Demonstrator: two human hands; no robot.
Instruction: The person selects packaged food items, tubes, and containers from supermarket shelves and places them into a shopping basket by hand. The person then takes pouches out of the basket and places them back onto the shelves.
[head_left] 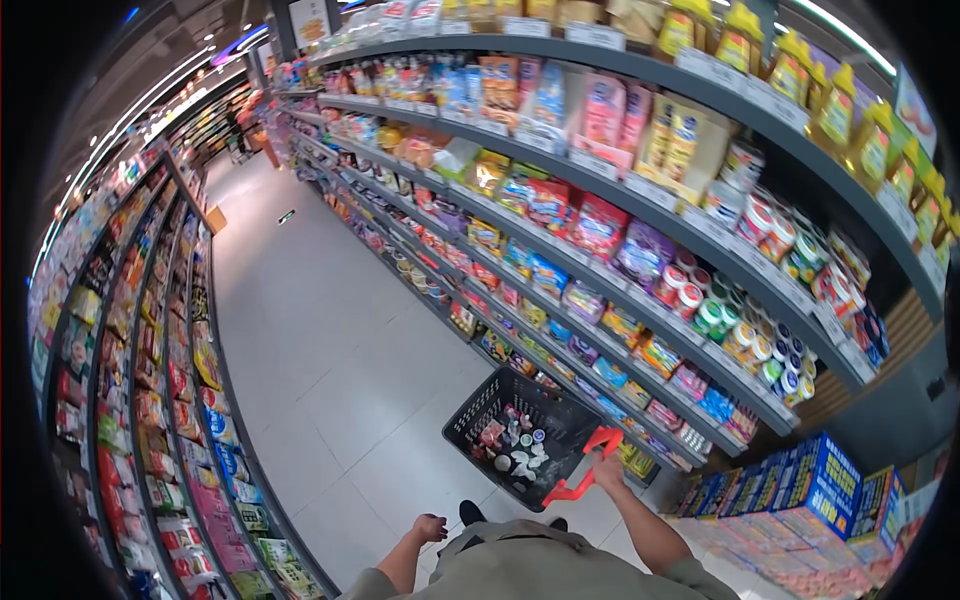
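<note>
My right hand (pixel 606 470) is wrapped round the red handle (pixel 572 490) of a black shopping basket (pixel 470 425), which sits low in front of me beside the right-hand shelves. Several small tubs and crumpled-looking packets (pixel 520 445) lie in the bottom of the basket; their kinds are too small to make out. At the lower middle, my left hand (pixel 430 528) hangs near my waist with its fingers curled in and nothing visible in it. It is apart from the basket.
Tall shelves (pixel 600 270) of bagged sweets and round tubs line the right side. Lower shelves (pixel 160 400) of packets run along the left. Boxed goods (pixel 790 500) are stacked at the lower right. Tiled floor (pixel 330 370) stretches between, with a person (pixel 248 120) far off.
</note>
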